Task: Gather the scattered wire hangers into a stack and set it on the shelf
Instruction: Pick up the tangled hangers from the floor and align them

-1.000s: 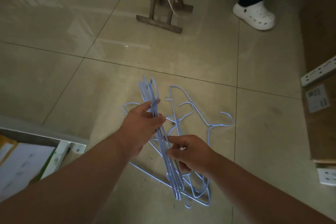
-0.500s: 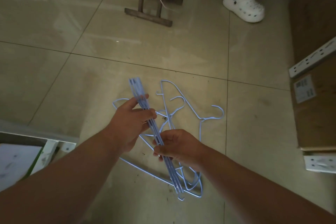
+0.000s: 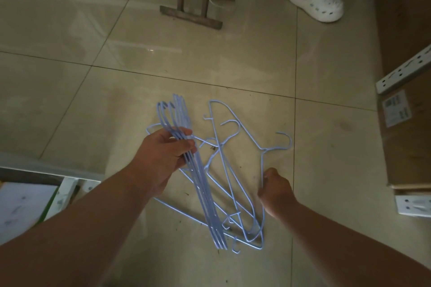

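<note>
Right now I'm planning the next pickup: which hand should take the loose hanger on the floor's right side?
Probably the right hand: it is already closed on that loose hanger, while the left hand is full, gripping the gathered bundle.

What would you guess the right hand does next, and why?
Probably lift the loose hanger it is pinching and bring it to the bundle in the left hand. The right hand grips that wire, and others still lie on the floor.

A bunched stack of pale blue wire hangers (image 3: 200, 184) tilts upright above more pale blue wire hangers scattered flat (image 3: 235, 170) on the floor.
</note>
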Demonstrator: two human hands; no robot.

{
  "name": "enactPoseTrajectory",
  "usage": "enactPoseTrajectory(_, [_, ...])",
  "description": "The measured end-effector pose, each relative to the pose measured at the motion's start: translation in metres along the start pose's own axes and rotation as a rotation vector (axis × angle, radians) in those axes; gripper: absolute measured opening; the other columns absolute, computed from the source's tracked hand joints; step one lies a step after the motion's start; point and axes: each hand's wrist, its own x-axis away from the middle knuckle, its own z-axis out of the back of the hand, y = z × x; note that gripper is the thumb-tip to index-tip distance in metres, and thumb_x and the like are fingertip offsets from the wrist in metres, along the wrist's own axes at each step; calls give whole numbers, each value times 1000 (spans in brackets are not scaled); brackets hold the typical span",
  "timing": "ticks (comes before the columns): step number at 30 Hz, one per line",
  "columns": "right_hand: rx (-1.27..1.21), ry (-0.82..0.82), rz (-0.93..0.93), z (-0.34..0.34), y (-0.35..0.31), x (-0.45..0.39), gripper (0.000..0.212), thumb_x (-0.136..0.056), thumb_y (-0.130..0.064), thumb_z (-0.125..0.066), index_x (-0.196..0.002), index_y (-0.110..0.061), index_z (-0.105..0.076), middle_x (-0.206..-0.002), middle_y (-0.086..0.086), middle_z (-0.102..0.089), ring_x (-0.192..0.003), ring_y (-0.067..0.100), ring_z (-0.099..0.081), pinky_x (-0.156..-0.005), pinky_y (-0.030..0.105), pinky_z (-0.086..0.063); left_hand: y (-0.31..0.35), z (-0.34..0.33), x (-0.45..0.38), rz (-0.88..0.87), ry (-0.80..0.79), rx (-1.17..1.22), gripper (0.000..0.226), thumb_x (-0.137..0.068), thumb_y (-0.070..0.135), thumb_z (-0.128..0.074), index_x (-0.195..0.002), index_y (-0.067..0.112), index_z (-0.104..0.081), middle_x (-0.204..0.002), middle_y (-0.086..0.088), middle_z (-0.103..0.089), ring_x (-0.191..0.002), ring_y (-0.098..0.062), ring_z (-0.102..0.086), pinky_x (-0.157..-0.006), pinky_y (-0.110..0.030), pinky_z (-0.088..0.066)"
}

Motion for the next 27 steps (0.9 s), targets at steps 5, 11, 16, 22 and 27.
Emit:
enactPoseTrajectory(5, [-537, -209, -195, 3, -15, -3, 15, -78, 2, -71, -86, -10, -72, -87, 19, -70, -73, 33, -73, -67, 42, -66, 4, 9, -2, 10, 32, 63, 21, -88, -11, -67, -93, 9, -72, -94, -24, -69, -85, -34, -68, -89, -46, -56])
enactPoseTrajectory(11, [-800, -451, -33, 24, -54, 16, 15, -88, 1, -77, -103, -1, -77, -83, 13, -67, -70, 22, -69, -64, 33, -66, 4, 14, -5, 92, 39, 128, 19, -84, -8, -71, -88, 10, -74, -99, -24, -69, -88, -34, -69, -95, -47, -55])
enactPoseTrajectory(16, [-690, -528, 205, 25, -86, 25, 15, -87, 4, -74, -87, -11, -78, -69, 10, -58, -55, 16, -58, -57, 29, -58, 8, 10, -2, 82, -7, 92, 30, -89, -6, -69, -112, 10, -75, -99, -20, -69, -91, -30, -66, -86, -38, -54])
enactPoseTrajectory(22, [-582, -561, 399, 27, -111, 40, 13, -91, -5, -73, -101, -5, -81, -68, 7, -59, -60, 20, -60, -60, 27, -56, 7, 10, -3, 59, 10, 86, 38, -86, -8, -70, -117, 14, -75, -96, -18, -67, -88, -31, -65, -92, -45, -55])
enactPoseTrajectory(27, [-648, -644, 374, 27, -119, 50, 19, -92, 1, -68, -107, -3, -80, -64, -2, -65, -56, 14, -61, -62, 28, -56, 7, 11, -1, 64, -8, 62, 31, -86, -7, -72, -110, 11, -77, -93, -17, -67, -88, -31, -67, -89, -42, -57])
